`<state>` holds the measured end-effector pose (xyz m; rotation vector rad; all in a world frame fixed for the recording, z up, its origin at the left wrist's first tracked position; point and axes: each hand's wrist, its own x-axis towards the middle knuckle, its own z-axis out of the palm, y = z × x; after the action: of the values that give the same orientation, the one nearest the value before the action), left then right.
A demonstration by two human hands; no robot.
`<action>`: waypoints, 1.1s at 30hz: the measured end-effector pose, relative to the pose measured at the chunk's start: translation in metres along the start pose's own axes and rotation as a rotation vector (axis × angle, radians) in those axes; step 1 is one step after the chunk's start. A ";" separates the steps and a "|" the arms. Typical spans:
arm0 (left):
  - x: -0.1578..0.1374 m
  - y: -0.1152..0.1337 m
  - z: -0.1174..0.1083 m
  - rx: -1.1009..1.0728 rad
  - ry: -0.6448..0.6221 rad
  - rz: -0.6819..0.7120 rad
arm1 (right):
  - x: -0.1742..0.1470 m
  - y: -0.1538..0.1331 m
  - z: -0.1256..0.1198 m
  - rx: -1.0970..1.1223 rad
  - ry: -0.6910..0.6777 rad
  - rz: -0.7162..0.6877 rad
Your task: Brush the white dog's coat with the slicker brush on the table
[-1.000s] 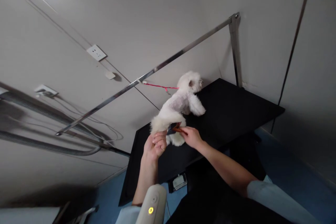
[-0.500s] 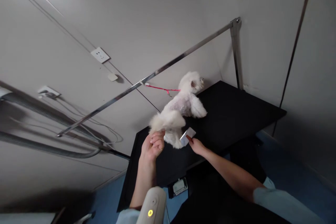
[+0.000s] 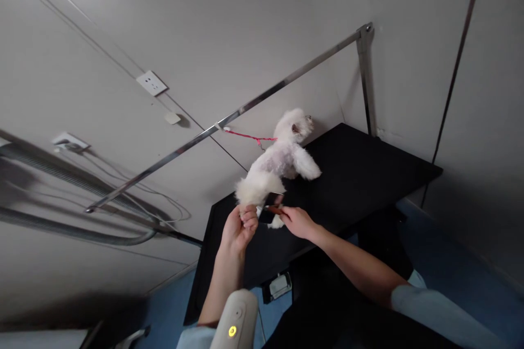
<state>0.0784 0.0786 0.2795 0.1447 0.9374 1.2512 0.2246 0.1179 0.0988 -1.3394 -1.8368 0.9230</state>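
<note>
A small white fluffy dog (image 3: 282, 158) stands on a black grooming table (image 3: 352, 169), its head toward the far right and its rear toward me. My left hand (image 3: 241, 229) is closed at the dog's hindquarters, its fingers pinching white fur there. In my right hand (image 3: 301, 222) is a slicker brush (image 3: 273, 208), gripped by its reddish-brown handle. The flat brush head lies against or just in front of the dog's hind leg; contact with the fur is hard to make out. Part of that leg is hidden behind the brush.
A metal grooming bar (image 3: 282, 84) runs above the table, and a red leash (image 3: 249, 136) joins it to the dog's neck. Grey hoses (image 3: 82, 229) and cables lie along the left wall. A pale device with a yellow light (image 3: 235, 316) juts up at the bottom.
My right hand has moved left with the slicker brush, from beside the hind leg to in front of it. The brush has turned. My left hand still pinches the fur.
</note>
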 end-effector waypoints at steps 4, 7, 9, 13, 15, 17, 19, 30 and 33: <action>0.002 -0.007 -0.002 0.100 -0.003 0.151 | 0.003 -0.011 -0.015 -0.088 0.029 0.103; 0.004 -0.009 -0.009 0.196 0.026 0.215 | 0.001 -0.015 -0.022 -0.127 0.023 0.120; 0.006 -0.009 -0.015 0.235 0.009 0.292 | 0.002 -0.020 -0.021 -0.111 0.008 -0.074; 0.013 -0.009 -0.034 0.349 -0.081 0.445 | 0.004 -0.017 -0.022 -0.127 0.003 -0.056; 0.019 -0.010 -0.043 0.458 -0.099 0.492 | 0.002 -0.011 -0.024 -0.142 0.006 0.097; 0.025 -0.013 -0.049 0.588 -0.118 0.554 | -0.002 -0.010 -0.024 -0.132 -0.004 0.082; 0.032 -0.016 -0.051 0.731 -0.101 0.644 | -0.004 -0.016 -0.025 -0.104 -0.012 -0.088; 0.039 -0.007 -0.066 1.290 0.196 1.090 | -0.003 -0.026 -0.028 -0.073 -0.004 -0.230; 0.040 -0.003 -0.072 1.371 0.302 1.136 | -0.001 -0.029 -0.030 -0.076 -0.014 -0.174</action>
<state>0.0329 0.0840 0.2111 1.7989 1.9844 1.3732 0.2357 0.1148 0.1386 -1.1980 -1.9811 0.7811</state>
